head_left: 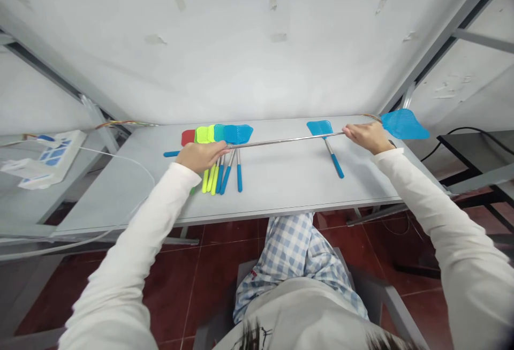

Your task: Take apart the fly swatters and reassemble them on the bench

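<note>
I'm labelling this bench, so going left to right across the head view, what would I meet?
White power strip, left hand, lone blue swatter, right hand, held swatter's blue head.

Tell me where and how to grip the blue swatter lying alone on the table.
Likely best by its handle, from the near side of the table: the slim handle points that way, apart from the swatter row, while the wide head lies toward the wall.

The long white sleeves are wrinkled; the blue-and-white checked trousers bear a red mark.
</note>
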The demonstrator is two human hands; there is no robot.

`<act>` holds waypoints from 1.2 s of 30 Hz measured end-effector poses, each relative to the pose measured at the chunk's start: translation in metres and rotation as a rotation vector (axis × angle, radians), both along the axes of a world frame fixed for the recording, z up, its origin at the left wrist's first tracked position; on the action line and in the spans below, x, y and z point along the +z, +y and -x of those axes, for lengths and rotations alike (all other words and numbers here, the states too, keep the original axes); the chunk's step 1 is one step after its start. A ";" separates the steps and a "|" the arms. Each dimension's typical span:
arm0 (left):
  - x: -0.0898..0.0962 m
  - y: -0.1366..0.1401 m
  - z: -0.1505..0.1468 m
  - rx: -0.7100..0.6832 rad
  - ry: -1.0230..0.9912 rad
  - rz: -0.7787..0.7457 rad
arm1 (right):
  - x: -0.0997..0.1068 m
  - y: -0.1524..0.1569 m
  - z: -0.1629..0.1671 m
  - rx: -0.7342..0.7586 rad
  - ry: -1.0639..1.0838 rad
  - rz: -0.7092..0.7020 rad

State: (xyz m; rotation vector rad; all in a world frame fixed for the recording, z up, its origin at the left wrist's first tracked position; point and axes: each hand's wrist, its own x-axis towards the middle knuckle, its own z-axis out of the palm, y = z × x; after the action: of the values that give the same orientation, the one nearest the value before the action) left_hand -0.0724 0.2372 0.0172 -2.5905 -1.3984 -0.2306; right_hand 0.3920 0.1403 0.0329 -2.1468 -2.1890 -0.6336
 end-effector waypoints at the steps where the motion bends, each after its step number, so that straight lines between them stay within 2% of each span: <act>1: 0.000 0.003 0.007 0.007 -0.008 -0.009 | 0.000 0.000 -0.004 0.013 -0.035 0.004; 8: 0.000 0.019 0.016 -0.007 0.008 -0.124 | -0.013 0.016 -0.013 0.312 -0.095 0.007; 12: -0.004 0.029 0.020 -0.017 0.005 -0.150 | -0.017 0.022 -0.030 0.284 -0.128 0.095; 16: -0.011 0.036 0.016 0.005 0.005 -0.126 | -0.005 0.025 -0.030 0.279 -0.070 0.097; 19: -0.015 0.036 0.001 0.006 0.004 -0.086 | 0.008 0.027 -0.010 0.274 -0.060 0.040; 22: -0.016 0.030 -0.025 -0.019 0.003 -0.063 | 0.013 0.029 0.021 0.286 -0.084 0.043; 25: -0.010 0.019 -0.056 -0.089 0.041 -0.046 | 0.009 0.030 0.051 0.313 -0.100 0.055; 31: 0.014 -0.008 -0.111 -0.187 0.161 -0.008 | -0.003 0.026 0.105 0.351 -0.105 0.130; 36: 0.024 -0.023 -0.139 -0.246 0.173 0.040 | -0.007 0.022 0.137 0.344 -0.119 0.174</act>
State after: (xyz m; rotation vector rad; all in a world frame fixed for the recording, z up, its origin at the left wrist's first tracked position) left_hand 0.0668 0.2138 0.0410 -2.7370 -1.0378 -0.0109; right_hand 0.2550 0.1620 0.0262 -1.7677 -2.6802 -0.5797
